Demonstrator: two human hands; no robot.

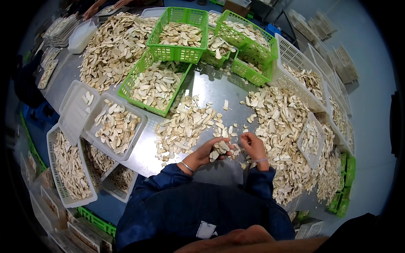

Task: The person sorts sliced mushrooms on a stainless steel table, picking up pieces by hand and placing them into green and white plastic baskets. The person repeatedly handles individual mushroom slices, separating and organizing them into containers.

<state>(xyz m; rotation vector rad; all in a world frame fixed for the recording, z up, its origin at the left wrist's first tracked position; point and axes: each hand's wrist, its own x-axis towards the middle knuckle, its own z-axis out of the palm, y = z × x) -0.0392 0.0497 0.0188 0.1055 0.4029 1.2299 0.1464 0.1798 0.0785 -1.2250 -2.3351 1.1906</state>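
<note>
Several pale dried slices [219, 149], which look like mushroom, lie in my left hand [205, 152], its fingers curled around them. Just right of it, my right hand [253, 146] is raised with bent fingers; whether it pinches a small piece cannot be told. A loose pile of slices [186, 121] spreads on the metal table [139, 163] beyond my left hand. To the right of my right hand rises a larger heap of slices [281, 126]. Small fragments lie between the two piles.
Green plastic baskets [164, 113] of slices stand at the far side, beside a big heap [110, 47]. A clear plastic tray [144, 121] holds slices at the left. White perforated baskets [294, 83] line the right. Another person's hands [91, 12] are at the far left.
</note>
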